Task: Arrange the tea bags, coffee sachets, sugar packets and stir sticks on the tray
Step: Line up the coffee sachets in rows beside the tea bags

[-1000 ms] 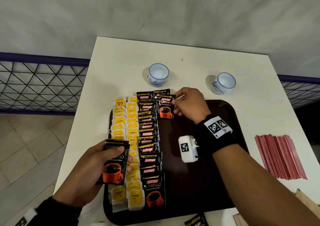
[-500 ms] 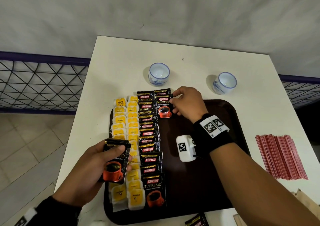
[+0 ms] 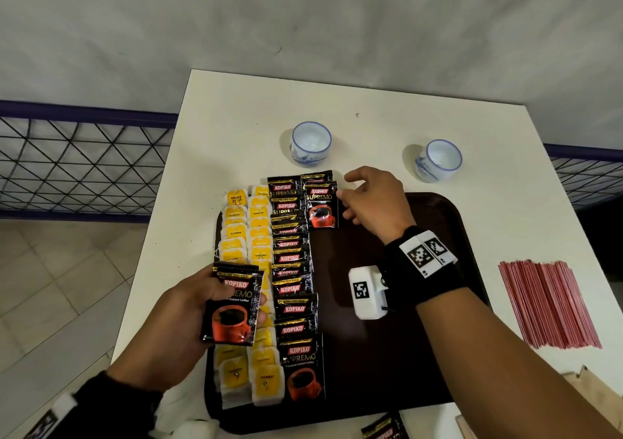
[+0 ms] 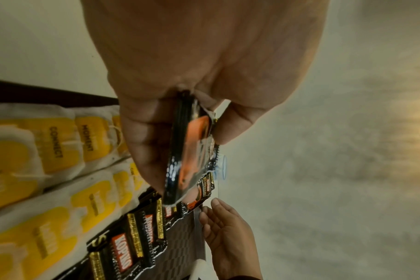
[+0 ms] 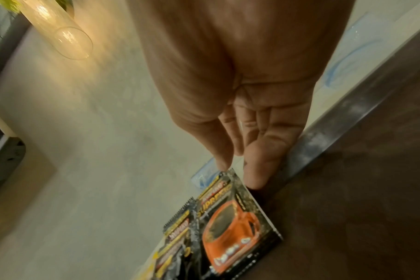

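One sachet released; right hand opened.

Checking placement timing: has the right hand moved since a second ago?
Yes. The right hand has opened and lifted off the coffee sachet, drawing slightly away from it across the tray.

Glossy foil sachets, matt tray

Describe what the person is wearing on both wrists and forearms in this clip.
The right hand is bare, with a broad black wrist strap carrying white square-code marker tags and a white boxy camera unit bearing another code. The left hand is also bare, with a black cuff and a partly visible white tag.
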Tool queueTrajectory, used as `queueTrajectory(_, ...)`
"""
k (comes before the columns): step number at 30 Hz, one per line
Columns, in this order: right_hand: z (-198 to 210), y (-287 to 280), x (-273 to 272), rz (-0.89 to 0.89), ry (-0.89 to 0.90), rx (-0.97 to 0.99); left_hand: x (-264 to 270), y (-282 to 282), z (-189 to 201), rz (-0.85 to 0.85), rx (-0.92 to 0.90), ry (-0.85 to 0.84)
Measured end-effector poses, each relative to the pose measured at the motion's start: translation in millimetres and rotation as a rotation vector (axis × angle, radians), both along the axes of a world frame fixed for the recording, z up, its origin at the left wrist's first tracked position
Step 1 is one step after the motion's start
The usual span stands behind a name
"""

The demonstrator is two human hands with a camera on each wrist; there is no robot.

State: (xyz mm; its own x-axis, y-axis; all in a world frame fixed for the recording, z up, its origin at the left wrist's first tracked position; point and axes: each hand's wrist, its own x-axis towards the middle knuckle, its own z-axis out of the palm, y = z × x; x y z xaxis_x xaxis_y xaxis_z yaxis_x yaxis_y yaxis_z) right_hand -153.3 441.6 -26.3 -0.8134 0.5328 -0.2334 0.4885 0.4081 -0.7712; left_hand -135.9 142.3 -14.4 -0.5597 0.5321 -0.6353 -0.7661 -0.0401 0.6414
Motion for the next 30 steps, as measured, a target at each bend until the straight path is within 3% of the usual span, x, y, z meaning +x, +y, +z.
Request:
queueTrajectory(3,8.4,-9.6,13.8,0.016,0.046,-0.011,-2.0,6.8,1.4,-0.013,-0.004,0.056)
queueTrajectory(7,18.2,-37.0,40.0,0.119,0.063,-0.283,0.8,19.2,6.2,-0.065,-0.083,0.228)
queueTrajectory(13,25.9,-62.8,73.4,0.233,0.042,-0.576,5.1,37.2,12.4,-0.067,-0.161,0.298)
queueTrajectory(27,28.0,-62.2,73.0,0.202,0.045,-0.559,5.4,44.1,12.2,-0.042,-0.153,0.337)
queueTrajectory(30,28.1,-47.0,63.4,0.120,0.086,-0.556,2.6,37.5,11.1,-0.031,-0.139,0.296)
